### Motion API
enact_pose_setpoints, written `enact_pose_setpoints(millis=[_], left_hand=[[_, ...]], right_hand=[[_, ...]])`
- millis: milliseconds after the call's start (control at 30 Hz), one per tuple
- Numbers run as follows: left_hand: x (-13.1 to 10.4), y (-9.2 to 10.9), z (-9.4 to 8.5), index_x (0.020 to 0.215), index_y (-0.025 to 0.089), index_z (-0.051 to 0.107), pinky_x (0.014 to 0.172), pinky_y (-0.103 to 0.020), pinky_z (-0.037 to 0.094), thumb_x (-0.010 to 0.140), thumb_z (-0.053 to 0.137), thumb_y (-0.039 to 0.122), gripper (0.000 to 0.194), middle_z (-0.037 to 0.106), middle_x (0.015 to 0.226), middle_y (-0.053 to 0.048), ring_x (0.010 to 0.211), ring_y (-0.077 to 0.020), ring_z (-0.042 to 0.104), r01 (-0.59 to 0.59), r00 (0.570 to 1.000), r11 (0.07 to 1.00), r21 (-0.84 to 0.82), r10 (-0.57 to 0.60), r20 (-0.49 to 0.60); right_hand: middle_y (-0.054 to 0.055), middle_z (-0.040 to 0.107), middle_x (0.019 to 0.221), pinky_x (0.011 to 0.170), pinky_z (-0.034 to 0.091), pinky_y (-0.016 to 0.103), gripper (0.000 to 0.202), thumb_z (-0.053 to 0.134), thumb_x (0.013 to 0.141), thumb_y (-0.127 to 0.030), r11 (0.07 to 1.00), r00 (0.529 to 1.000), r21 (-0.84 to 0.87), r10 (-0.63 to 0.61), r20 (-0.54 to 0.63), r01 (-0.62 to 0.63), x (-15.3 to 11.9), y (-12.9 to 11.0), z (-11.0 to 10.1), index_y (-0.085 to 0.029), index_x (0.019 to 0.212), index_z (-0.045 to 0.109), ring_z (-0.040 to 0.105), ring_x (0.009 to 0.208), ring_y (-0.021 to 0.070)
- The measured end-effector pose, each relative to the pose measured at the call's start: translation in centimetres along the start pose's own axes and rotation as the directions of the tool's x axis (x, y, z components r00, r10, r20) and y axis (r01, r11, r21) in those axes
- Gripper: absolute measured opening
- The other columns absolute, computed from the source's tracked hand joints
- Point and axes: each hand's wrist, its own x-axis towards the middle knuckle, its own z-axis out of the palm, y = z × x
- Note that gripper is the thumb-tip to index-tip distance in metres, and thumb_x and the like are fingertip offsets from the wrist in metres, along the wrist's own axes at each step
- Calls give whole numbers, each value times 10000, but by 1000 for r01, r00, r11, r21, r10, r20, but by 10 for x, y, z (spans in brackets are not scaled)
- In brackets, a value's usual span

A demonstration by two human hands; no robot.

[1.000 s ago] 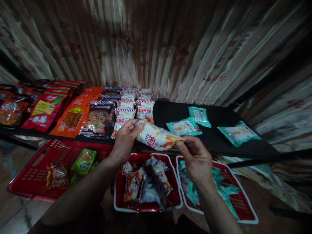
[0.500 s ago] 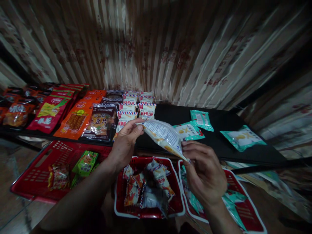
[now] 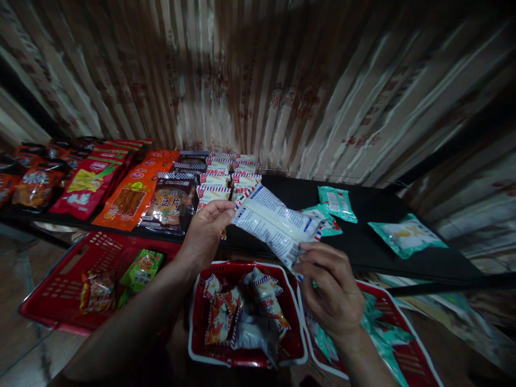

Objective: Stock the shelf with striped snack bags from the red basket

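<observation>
Between my two hands, above the front edge of the black shelf, is a white snack bag with its printed back and barcode turned up. My left hand pinches its left end between thumb and fingers. At the lower right corner, my right hand grips the bag with thumb and fingers. Behind the bag stand rows of white snack bags with striped tops. Below it, a red basket with a white rim holds similar bags, such as a white and orange bag.
Teal snack bags lie at the shelf's right. Brown potato chip bags, orange packets and red packets stand leftward. A right-hand basket holds teal bags; a left red basket holds green packets. Corrugated sheeting rises behind.
The snack bag has turned so that its printed back faces me more fully. My right hand has shifted slightly left and down, and the view has moved a little.
</observation>
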Motion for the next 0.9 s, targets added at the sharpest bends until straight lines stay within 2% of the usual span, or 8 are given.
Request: enact_pose_setpoints(millis=[167,433,500,567,633,700,767,900], left_hand=[[4,-7,-4,1011,159,633,679,-227,438,646,712,199,376,641,809,-4,728,-103,583,0,999,992,125,6,-50],[1,-4,-4,898,156,666,641,-240,450,690,656,237,224,674,718,-11,678,-128,600,-7,992,963,269,39,-117],[1,-5,-5,886,164,661,602,-233,440,693,651,256,214,669,698,-2,632,-120,583,-9,989,955,297,53,-140],[2,-6,-6,869,169,656,584,-227,434,692,640,254,196,667,697,3,608,-115,573,-20,987,946,324,71,-147],[3,-7,-7,860,169,651,591,-227,434,692,632,246,186,668,713,2,615,-116,574,-39,987,937,347,91,-135],[3,-8,-7,862,168,643,600,-225,431,692,630,245,187,669,740,-2,637,-119,578,-59,987,929,367,108,-116],[1,-7,-8,862,170,635,589,-219,417,698,628,251,182,657,735,3,629,-115,565,-66,989,923,380,112,-100],[-3,-3,-6,820,181,619,550,-208,387,708,637,292,159,613,665,29,566,-98,517,-43,996,926,374,67,-51]], right_hand=[[17,575,834,738,504,397,294,550,683,19,995,1000,-103,-8,-7,7,-10,4,9,-243,804,604,604,905,225],[41,554,918,824,457,445,210,561,717,-77,982,979,18,187,-87,-186,-3,-4,12,-249,821,623,560,965,252],[52,569,973,828,464,433,202,585,755,-156,906,897,146,416,-146,-396,-3,-6,15,-251,932,615,562,960,242],[58,590,979,756,494,380,235,630,770,-265,702,716,333,690,-103,-629,-3,-5,19,-242,1000,589,584,895,218],[40,613,905,644,502,314,270,671,750,-365,428,510,490,859,40,-759,-2,-3,23,-234,970,586,593,764,178],[11,617,810,594,489,274,280,709,711,-418,251,394,572,909,139,-781,-1,0,27,-229,883,594,575,673,145],[-7,614,773,615,481,258,284,739,678,-423,207,358,599,922,145,-774,0,3,29,-225,825,597,564,670,131],[-20,599,721,641,459,240,253,728,688,-419,231,359,557,924,132,-798,0,5,29,-221,764,591,547,674,124]])
